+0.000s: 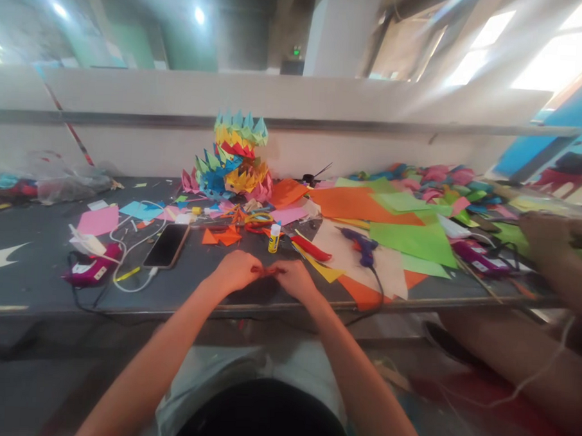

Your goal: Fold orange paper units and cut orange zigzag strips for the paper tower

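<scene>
At the front edge of the dark table, my left hand [238,272] and my right hand [293,279] meet with fingertips pinched together. Between them is a small reddish piece of paper [265,272], mostly hidden by the fingers; its exact shape cannot be made out. Just beyond stands a yellow glue bottle [273,238] with a white top. Orange paper scraps [223,235] lie past my left hand. To the right of my right hand is a red-handled tool [311,248], and farther right a purple glue gun [360,243] rests on paper sheets.
Folded-paper crowns in many colours [238,158] stand at the back. A phone [167,245] with a white cable and a magenta power strip [96,264] lie left. Green sheets [413,241] and another power strip [482,258] are right, near another person's arm [547,245].
</scene>
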Demonstrator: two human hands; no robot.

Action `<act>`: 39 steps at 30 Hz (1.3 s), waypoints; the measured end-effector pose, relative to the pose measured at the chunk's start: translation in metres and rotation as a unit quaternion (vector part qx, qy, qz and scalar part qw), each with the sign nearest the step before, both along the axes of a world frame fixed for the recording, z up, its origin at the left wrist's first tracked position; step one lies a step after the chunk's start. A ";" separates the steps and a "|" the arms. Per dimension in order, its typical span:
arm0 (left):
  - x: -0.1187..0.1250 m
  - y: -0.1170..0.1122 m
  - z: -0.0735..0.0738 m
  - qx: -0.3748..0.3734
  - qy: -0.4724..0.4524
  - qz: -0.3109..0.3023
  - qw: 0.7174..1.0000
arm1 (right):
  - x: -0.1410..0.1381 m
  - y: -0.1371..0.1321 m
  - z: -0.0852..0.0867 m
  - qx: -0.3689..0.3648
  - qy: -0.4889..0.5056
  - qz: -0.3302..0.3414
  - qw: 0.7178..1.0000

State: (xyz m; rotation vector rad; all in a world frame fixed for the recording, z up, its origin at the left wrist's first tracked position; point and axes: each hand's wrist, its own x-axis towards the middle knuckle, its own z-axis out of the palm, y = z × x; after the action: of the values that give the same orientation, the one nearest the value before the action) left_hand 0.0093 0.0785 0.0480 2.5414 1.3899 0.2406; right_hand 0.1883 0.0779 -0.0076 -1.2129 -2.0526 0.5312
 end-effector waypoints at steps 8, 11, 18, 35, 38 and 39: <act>-0.010 -0.003 -0.003 0.020 -0.015 -0.005 1.000 | 0.001 -0.002 0.006 -0.031 0.087 0.028 0.995; -0.023 0.000 -0.003 -0.002 -0.028 0.016 0.999 | 0.003 0.002 0.004 -0.067 0.150 0.027 0.986; -0.049 0.019 -0.003 -0.022 0.001 0.045 0.999 | 0.016 0.013 -0.007 -0.012 0.289 -0.124 0.949; -0.036 0.010 -0.045 0.119 -0.132 0.059 0.982 | 0.022 0.034 0.004 0.014 0.184 -0.198 0.963; -0.037 0.011 -0.046 0.115 -0.136 0.052 0.983 | 0.026 0.068 0.021 0.012 0.109 -0.158 0.981; -0.038 0.012 -0.047 0.116 -0.135 0.049 0.983 | 0.026 0.080 0.026 0.006 0.081 -0.138 0.987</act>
State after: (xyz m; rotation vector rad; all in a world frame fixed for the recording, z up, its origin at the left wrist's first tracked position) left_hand -0.0285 0.0902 0.0012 2.4981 1.4507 0.7761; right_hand 0.2147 0.1583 0.0184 -1.3721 -1.7168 0.4661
